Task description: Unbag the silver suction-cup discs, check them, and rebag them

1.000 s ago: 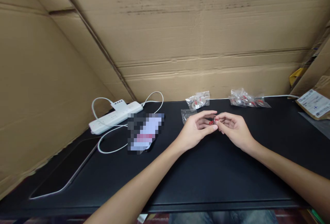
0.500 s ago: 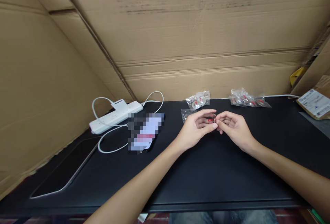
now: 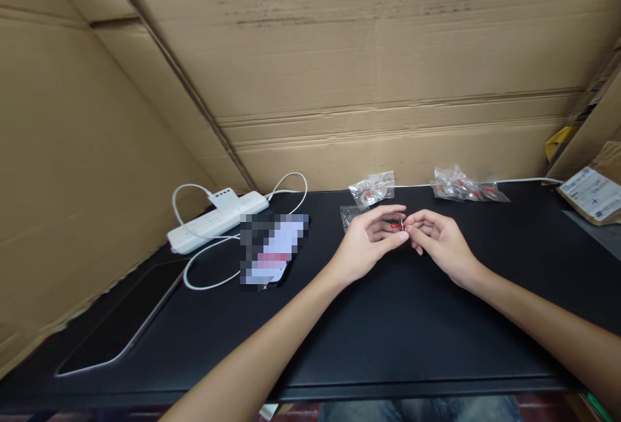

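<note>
Metal piece (image 3: 402, 221) stands edge-on between fingers (image 3: 388, 210), long axis near-vertical.

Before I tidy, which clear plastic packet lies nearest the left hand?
The clear plastic packet partly hidden by the left hand; the others lie farther back.

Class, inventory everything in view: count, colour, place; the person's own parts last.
Cardboard walls: three, brown, around
Table: one, black, centre
Power strip: one, white, left
Cables: several, white, left and back
Flat slab: one, black, left
Phone-like device: one, pale pixelated screen, left
Clear packets: several, red and silver inside, back
Parcel: one, brown, white label, right
Clear sheet: one, greyish, right
Unclear item: one, yellow, back right
Scrap: one, white, below table
Small shape: one, green, bottom right
Small piece: one, silver and red, held
Trousers: one pair, bluish, bottom
Forearms: two, bare, bottom
Left fingers, right fingers: two sets, at piece
</note>
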A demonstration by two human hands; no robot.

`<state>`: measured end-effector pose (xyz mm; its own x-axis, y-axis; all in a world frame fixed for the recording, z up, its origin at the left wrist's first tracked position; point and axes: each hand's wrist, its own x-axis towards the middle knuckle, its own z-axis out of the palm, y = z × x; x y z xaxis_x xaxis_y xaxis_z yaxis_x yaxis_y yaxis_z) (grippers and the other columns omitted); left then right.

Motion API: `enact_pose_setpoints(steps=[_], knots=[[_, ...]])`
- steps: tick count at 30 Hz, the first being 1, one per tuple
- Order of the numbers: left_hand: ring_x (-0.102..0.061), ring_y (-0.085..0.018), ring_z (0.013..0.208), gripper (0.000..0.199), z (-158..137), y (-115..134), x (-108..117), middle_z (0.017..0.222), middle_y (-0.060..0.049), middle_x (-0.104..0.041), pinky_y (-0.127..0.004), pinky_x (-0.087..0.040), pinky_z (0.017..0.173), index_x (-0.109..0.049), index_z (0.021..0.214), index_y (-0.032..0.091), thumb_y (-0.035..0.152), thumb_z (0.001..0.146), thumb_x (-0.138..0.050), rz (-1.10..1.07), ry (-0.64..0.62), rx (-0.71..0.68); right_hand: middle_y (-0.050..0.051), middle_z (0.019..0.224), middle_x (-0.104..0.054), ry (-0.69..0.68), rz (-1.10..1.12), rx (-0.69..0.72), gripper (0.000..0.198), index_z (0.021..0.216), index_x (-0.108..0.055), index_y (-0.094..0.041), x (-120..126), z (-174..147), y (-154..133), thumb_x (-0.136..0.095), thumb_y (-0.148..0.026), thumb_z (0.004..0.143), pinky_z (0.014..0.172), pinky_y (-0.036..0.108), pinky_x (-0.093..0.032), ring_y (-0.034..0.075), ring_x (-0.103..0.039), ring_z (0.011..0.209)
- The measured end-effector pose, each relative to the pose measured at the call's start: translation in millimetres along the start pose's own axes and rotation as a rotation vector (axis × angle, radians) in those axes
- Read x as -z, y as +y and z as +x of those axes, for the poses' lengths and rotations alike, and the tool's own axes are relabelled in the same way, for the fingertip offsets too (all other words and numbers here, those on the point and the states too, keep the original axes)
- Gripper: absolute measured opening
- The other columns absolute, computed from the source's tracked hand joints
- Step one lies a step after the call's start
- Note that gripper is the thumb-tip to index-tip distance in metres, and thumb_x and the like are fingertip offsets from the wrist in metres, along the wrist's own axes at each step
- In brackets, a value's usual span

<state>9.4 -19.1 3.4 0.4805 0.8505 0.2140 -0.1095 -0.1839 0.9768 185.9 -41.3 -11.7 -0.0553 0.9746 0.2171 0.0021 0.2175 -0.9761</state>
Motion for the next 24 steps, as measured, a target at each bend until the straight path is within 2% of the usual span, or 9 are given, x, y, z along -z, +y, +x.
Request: enact_pose_setpoints(steps=[14,24], knots=[[-0.065,-0.018,0.095,0.047,-0.2,-0.8,0.1,0.121,-0.010,-0.063,-0.035,-0.054,0.089,-0.063,0.121,0.020,0.022,0.076,-0.078,-0.010,-0.029,-0.003,-0.002,0.068,-0.057,-0.028,0.072,-0.015,0.026,0.086,-0.060,-0.017,0.0,-2.3,-4.1,-0.073,-0.039,0.080,0.048,0.022,-0.041,0.009,-0.051,0.055],[-0.067,-0.017,0.093,0.047,-0.7,-2.9,-0.1,0.120,-0.010,-0.064,-0.037,-0.055,0.088,-0.064,0.120,0.019,0.022,0.076,-0.078,-0.006,-0.036,-0.016,-0.002,0.067,-0.058,-0.068,0.123,-0.003,0.027,0.087,-0.060,-0.017,-0.9,-2.7,-7.2,-0.075,-0.038,0.080,0.050,0.024,-0.045,0.011,-0.054,0.057]])
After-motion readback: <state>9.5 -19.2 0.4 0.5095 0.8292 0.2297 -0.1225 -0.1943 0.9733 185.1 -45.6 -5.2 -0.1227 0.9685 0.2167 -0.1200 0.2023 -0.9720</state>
